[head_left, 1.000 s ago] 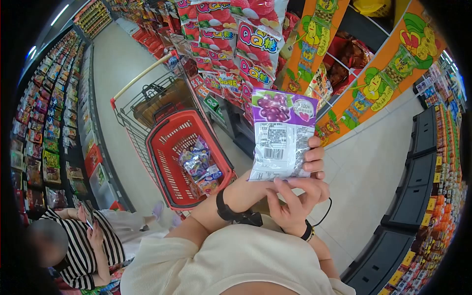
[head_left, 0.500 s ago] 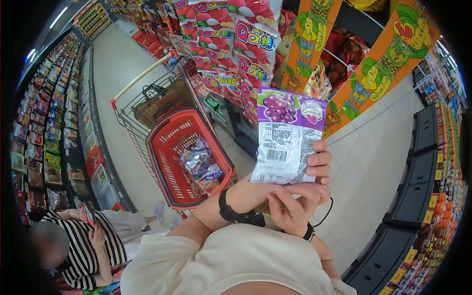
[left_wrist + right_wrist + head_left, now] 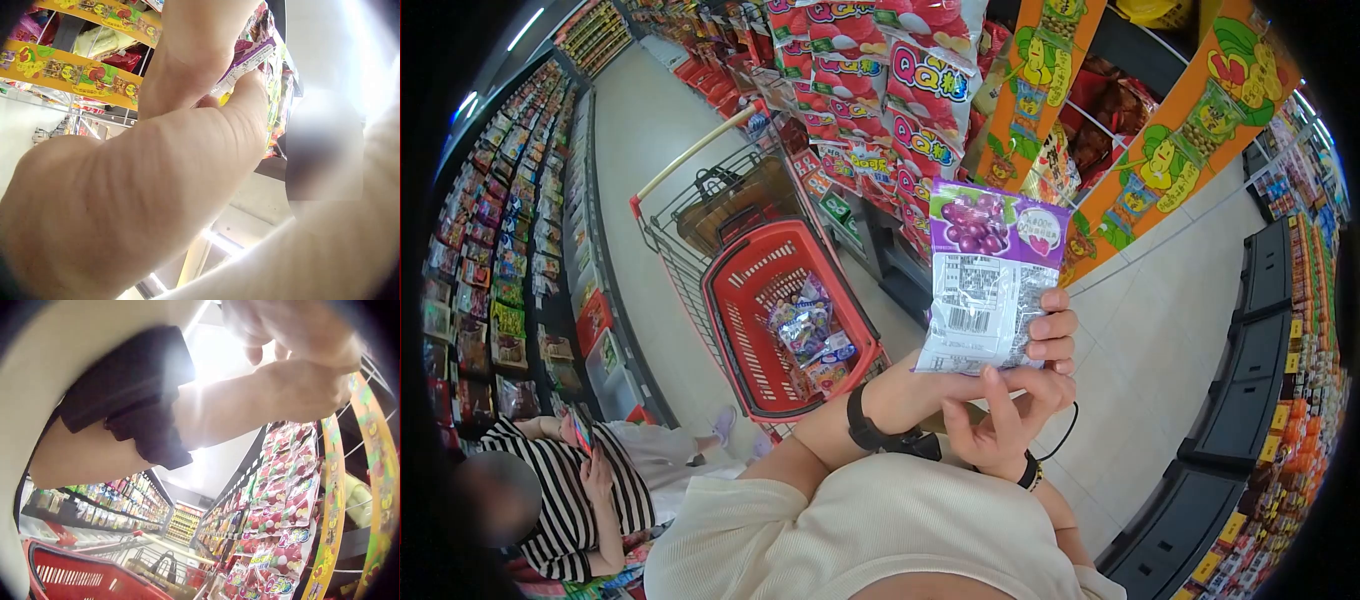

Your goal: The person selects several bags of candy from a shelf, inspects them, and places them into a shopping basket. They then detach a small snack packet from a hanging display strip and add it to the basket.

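Observation:
My left hand (image 3: 1053,325) holds a grape candy bag (image 3: 990,285) from behind, its fingers bent round the bag's right edge. Purple with grapes at the top, the bag turns its white printed back with a barcode towards me. Most of the left palm is hidden behind it. Close below the bag is my right hand (image 3: 1005,420), its index fingertip right at the lower edge and its thumb apart from it. In the left wrist view the bag's printed edge (image 3: 247,62) shows beyond large, close fingers. The left forearm (image 3: 231,406) crosses the right wrist view.
A red basket (image 3: 730,330) with several candy bags (image 3: 805,330) sits on a shopping cart (image 3: 675,235) to the left. Red QQ candy bags (image 3: 930,80) hang ahead, beside an orange display rack (image 3: 1170,165). A person in stripes (image 3: 575,500) stands at lower left; shelves (image 3: 1260,300) line the right.
The grape candy bag has shifted slightly right in view with my left hand. My right index finger has lifted straighter towards the bag's lower edge.

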A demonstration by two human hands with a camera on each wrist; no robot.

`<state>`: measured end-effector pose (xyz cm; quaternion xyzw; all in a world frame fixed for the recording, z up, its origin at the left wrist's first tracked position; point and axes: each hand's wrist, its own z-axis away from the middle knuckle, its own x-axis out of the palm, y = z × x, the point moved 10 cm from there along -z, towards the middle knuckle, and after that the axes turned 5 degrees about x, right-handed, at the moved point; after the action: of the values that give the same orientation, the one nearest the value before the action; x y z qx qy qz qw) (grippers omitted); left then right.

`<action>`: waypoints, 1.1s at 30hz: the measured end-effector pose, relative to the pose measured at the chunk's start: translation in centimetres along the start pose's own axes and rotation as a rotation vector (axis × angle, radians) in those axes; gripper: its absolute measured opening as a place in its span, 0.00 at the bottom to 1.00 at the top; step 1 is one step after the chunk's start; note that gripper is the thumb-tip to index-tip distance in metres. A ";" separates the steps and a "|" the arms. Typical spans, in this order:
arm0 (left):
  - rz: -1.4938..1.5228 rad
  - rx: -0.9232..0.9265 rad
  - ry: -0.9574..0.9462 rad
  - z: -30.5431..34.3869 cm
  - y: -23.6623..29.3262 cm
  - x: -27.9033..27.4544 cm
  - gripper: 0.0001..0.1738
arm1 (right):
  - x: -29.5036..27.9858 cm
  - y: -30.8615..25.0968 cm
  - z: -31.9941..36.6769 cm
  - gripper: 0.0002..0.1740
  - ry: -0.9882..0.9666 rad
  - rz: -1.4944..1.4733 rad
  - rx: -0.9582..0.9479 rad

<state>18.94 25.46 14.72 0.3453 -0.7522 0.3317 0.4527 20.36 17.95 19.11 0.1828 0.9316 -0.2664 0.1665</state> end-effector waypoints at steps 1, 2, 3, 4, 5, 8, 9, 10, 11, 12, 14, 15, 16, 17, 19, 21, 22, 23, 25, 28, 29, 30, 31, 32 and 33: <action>-0.012 0.006 0.032 0.1 0.1 0.0 0.14 | 0.0 0.0 0.0 0.18 0.000 0.000 0.000; -0.025 0.011 0.064 0.2 0.1 0.0 0.14 | 0.2 0.1 0.0 0.19 -0.025 0.029 0.006; -0.048 0.014 0.113 0.2 0.2 -0.2 0.11 | 0.5 0.2 0.1 0.20 -0.051 0.058 0.012; -0.072 0.017 0.161 0.3 0.2 -0.4 0.09 | 0.5 0.2 0.2 0.20 -0.051 0.059 0.012; -0.072 0.016 0.161 0.3 0.1 0.0 0.09 | 0.6 0.4 0.4 0.21 -0.055 0.060 0.029; -0.104 0.029 0.210 0.4 0.4 0.0 0.09 | 0.8 0.8 0.8 0.23 -0.060 0.064 0.070; -0.141 0.036 0.202 0.4 0.6 -0.2 0.09 | 0.8 1.0 0.8 0.24 -0.061 0.066 0.082; -0.179 0.042 0.194 0.4 0.7 -0.4 0.09 | 0.8 0.9 0.7 0.24 -0.058 0.067 0.075; -0.185 0.040 0.186 0.5 0.7 -0.3 0.09 | 0.9 0.9 0.5 0.21 -0.063 0.026 0.073; -0.200 0.058 0.218 0.6 1.0 -0.7 0.09 | 1.0 0.9 0.2 0.18 -0.068 -0.015 0.071; -0.222 0.074 0.244 1.0 1.3 -1.2 0.09 | 1.0 1.2 0.6 0.18 -0.068 -0.037 0.075; -0.262 0.108 0.219 1.3 2.0 -1.4 0.09 | 1.2 1.6 0.7 0.18 -0.074 -0.060 0.089; -0.286 0.129 0.226 1.8 2.6 -2.0 0.09 | 1.4 1.7 0.7 0.18 -0.068 -0.056 0.084; -0.309 0.150 0.234 2.3 3.2 -2.6 0.09 | 1.9 1.8 0.7 0.19 -0.091 -0.080 0.092; -0.346 0.245 0.261 3.5 4.7 -3.7 0.09 | 2.7 1.8 0.6 0.20 -0.127 -0.119 0.110; -0.373 0.306 0.254 4.7 6.6 -5.0 0.09 | 3.8 1.8 0.7 0.19 -0.144 -0.165 0.107; -0.386 0.336 0.250 5.4 7.5 -5.6 0.09 | 4.4 1.7 0.9 0.18 -0.169 -0.215 0.106; -0.435 0.366 0.216 6.0 8.5 -6.0 0.10 | 4.8 1.7 0.9 0.16 -0.183 -0.239 0.127; -0.446 0.444 0.262 7.4 9.5 -6.2 0.14 | 5.7 2.0 1.4 0.16 -0.185 -0.274 0.138; -0.430 0.452 0.300 8.5 10.2 -7.3 0.14 | 6.9 2.3 1.8 0.15 -0.232 -0.341 0.189; -0.427 0.460 0.303 9.0 10.5 -7.6 0.14 | 7.5 2.5 2.0 0.15 -0.271 -0.368 0.230; -0.453 0.500 0.355 9.8 11.2 -8.3 0.15 | 7.7 2.7 2.2 0.15 -0.279 -0.371 0.231; -0.480 0.539 0.408 10.4 11.7 -8.3 0.15 | 8.4 3.4 2.6 0.15 -0.314 -0.388 0.266; -0.478 0.544 0.408 10.7 11.8 -7.9 0.15 | 8.9 4.0 2.9 0.15 -0.347 -0.403 0.300; -0.665 0.579 0.653 12.4 12.9 -8.7 0.17 | 9.8 5.1 3.4 0.16 -0.444 -0.369 0.383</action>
<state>5.84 24.28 -0.14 0.5541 -0.3011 0.4540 0.6295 14.68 22.57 10.21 -0.0230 0.8230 -0.4954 0.2769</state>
